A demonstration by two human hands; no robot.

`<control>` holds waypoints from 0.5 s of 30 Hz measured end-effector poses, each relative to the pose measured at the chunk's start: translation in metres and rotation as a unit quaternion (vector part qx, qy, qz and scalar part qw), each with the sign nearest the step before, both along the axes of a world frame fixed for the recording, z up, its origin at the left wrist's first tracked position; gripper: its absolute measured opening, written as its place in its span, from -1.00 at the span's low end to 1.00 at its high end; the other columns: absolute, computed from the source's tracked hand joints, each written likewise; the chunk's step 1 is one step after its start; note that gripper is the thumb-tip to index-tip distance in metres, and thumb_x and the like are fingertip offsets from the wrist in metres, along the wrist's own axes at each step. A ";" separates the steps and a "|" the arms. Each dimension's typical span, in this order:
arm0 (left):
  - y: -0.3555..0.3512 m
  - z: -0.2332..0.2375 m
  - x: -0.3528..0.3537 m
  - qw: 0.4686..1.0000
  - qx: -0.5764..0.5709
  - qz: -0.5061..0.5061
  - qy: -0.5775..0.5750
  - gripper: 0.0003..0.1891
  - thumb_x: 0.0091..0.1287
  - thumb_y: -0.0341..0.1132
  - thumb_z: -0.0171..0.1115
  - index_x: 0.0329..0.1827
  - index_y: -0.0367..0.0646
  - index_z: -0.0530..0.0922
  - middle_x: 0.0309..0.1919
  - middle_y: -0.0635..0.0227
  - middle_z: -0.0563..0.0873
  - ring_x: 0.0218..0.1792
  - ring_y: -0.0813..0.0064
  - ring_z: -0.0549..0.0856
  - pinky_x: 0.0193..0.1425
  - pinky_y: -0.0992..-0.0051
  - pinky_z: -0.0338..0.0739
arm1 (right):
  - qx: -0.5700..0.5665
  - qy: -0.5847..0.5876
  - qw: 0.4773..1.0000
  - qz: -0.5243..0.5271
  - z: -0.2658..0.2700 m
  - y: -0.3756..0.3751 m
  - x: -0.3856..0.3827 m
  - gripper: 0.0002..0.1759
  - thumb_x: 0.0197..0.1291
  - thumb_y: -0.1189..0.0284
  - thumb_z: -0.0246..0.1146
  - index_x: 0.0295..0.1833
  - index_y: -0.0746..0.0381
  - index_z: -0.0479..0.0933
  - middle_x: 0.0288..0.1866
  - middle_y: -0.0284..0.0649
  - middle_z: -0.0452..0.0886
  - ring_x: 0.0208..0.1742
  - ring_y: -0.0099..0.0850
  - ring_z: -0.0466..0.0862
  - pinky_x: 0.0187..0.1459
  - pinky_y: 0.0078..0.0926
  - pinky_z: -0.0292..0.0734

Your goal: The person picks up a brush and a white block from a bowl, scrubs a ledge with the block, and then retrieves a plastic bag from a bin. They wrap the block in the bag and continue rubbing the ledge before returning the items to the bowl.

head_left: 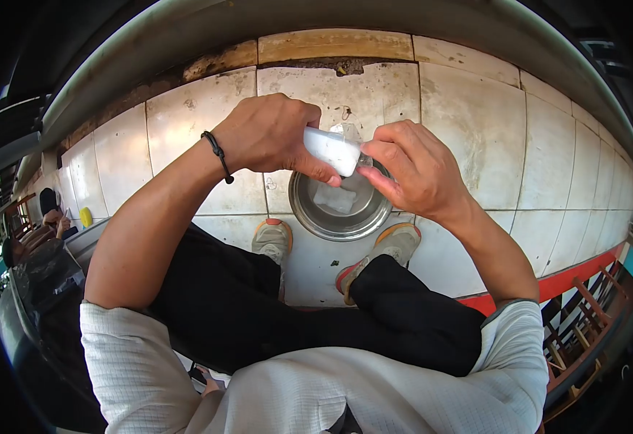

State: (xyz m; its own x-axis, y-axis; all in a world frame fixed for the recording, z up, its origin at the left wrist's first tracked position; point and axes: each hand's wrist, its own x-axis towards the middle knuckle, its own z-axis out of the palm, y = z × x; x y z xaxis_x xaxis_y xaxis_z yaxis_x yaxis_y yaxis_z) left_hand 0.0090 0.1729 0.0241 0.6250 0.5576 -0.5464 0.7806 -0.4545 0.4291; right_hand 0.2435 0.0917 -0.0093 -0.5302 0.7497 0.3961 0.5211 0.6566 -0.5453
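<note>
My left hand [273, 135], a dark cord around its wrist, is closed around a white block that looks like ice [333, 151]. Thumb below and fingers above, it grips the block over a metal bowl [340, 235]. Clear plastic [347, 132] shows along the block's upper side and at its right end. There my right hand [416, 168] pinches the plastic between thumb and fingers. Inside the bowl lies a pale, translucent piece [336, 197], partly shaded by the hands above.
White tiles [472, 137] with brown stains surround the bowl. My two shoes [273, 241] stand at its near side. A red edge [580, 273] with wooden slatted furniture lies to the right. Another person [39, 242] and a yellow object [85, 216] are at far left.
</note>
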 end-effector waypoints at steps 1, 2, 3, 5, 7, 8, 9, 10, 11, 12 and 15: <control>0.001 0.001 -0.002 1.000 0.004 0.000 0.000 -0.15 -0.18 0.47 0.46 -0.23 -0.26 0.63 -0.47 0.08 0.71 -0.35 0.05 0.74 -0.22 0.19 0.61 | 0.021 -0.002 1.000 0.010 0.002 0.003 -0.001 -0.62 -0.13 0.55 0.49 -0.15 0.20 0.54 -0.19 -0.24 0.54 -0.29 -0.23 0.62 -0.27 -0.39 0.55; 0.001 0.002 -0.005 1.000 0.008 0.000 0.001 -0.14 -0.18 0.47 0.46 -0.23 -0.26 0.63 -0.47 0.09 0.71 -0.35 0.06 0.73 -0.22 0.19 0.61 | 0.020 0.003 1.000 0.018 0.004 0.006 -0.002 -0.67 -0.11 0.56 0.48 -0.18 0.20 0.55 -0.23 -0.25 0.54 -0.31 -0.25 0.62 -0.27 -0.40 0.55; 0.000 0.003 -0.007 1.000 0.013 0.001 0.001 -0.15 -0.19 0.46 0.47 -0.23 -0.26 0.64 -0.48 0.09 0.71 -0.35 0.06 0.73 -0.22 0.19 0.61 | 0.019 0.008 0.999 0.026 0.006 0.009 -0.001 -0.72 -0.08 0.57 0.47 -0.22 0.20 0.56 -0.27 -0.26 0.55 -0.32 -0.27 0.61 -0.27 -0.42 0.55; 0.000 0.005 -0.010 1.000 0.026 0.004 0.000 -0.16 -0.20 0.45 0.48 -0.24 -0.26 0.64 -0.48 0.10 0.71 -0.35 0.06 0.74 -0.23 0.20 0.61 | -0.040 0.062 0.997 0.009 0.010 0.015 -0.003 -0.80 -0.01 0.58 0.43 -0.26 0.21 0.58 -0.31 -0.28 0.57 -0.34 -0.34 0.60 -0.28 -0.46 0.53; -0.005 0.003 -0.013 0.997 0.075 -0.004 -0.019 -0.18 -0.22 0.43 0.48 -0.24 -0.24 0.62 -0.48 0.13 0.70 -0.36 0.07 0.73 -0.26 0.20 0.60 | -0.157 0.160 0.974 -0.040 0.015 0.019 -0.007 -0.88 0.08 0.57 0.40 -0.27 0.22 0.59 -0.32 -0.30 0.59 -0.35 -0.43 0.59 -0.29 -0.51 0.51; -0.007 0.003 -0.015 0.995 0.098 -0.008 -0.029 -0.18 -0.23 0.42 0.49 -0.24 -0.23 0.62 -0.47 0.14 0.70 -0.36 0.08 0.73 -0.27 0.20 0.60 | -0.257 0.191 0.944 -0.073 0.017 0.023 -0.009 -0.90 0.13 0.57 0.37 -0.25 0.23 0.59 -0.30 -0.32 0.60 -0.33 -0.49 0.58 -0.27 -0.55 0.48; -0.010 0.005 -0.015 0.991 0.127 -0.009 -0.041 -0.20 -0.24 0.40 0.49 -0.25 -0.21 0.60 -0.46 0.17 0.69 -0.35 0.10 0.72 -0.28 0.20 0.59 | -0.354 0.218 0.903 -0.106 0.018 0.029 -0.010 -0.93 0.17 0.57 0.34 -0.23 0.24 0.58 -0.28 -0.34 0.61 -0.30 -0.54 0.56 -0.24 -0.59 0.46; -0.014 0.006 -0.014 0.986 0.157 -0.009 -0.055 -0.21 -0.24 0.38 0.49 -0.25 -0.20 0.59 -0.45 0.20 0.69 -0.35 0.12 0.72 -0.29 0.21 0.59 | -0.444 0.243 0.851 -0.138 0.018 0.035 -0.010 -0.95 0.22 0.57 0.31 -0.21 0.25 0.58 -0.26 -0.36 0.62 -0.28 -0.60 0.55 -0.22 -0.64 0.43; -0.017 0.008 -0.012 0.980 0.186 -0.010 -0.068 -0.23 -0.25 0.36 0.50 -0.25 -0.19 0.57 -0.45 0.23 0.68 -0.35 0.14 0.71 -0.30 0.22 0.58 | -0.487 0.256 0.826 -0.123 0.013 0.042 -0.010 -0.93 0.26 0.48 0.30 -0.20 0.24 0.57 -0.27 -0.40 0.62 -0.29 -0.63 0.52 -0.19 -0.63 0.43; -0.018 0.012 -0.011 0.975 0.209 -0.021 -0.079 -0.26 -0.24 0.31 0.52 -0.25 -0.18 0.58 -0.41 0.25 0.69 -0.30 0.18 0.72 -0.26 0.25 0.60 | -0.522 0.257 0.805 -0.115 0.010 0.047 -0.011 -0.91 0.27 0.46 0.29 -0.19 0.24 0.57 -0.28 -0.40 0.61 -0.30 -0.63 0.51 -0.20 -0.63 0.43; -0.022 0.023 -0.009 0.962 0.253 -0.043 -0.099 -0.34 -0.21 0.18 0.56 -0.23 -0.17 0.58 -0.34 0.31 0.70 -0.21 0.25 0.73 -0.17 0.31 0.63 | -0.576 0.258 0.770 -0.091 0.006 0.055 -0.019 -0.88 0.30 0.41 0.28 -0.18 0.24 0.57 -0.31 -0.41 0.59 -0.31 -0.64 0.49 -0.20 -0.63 0.43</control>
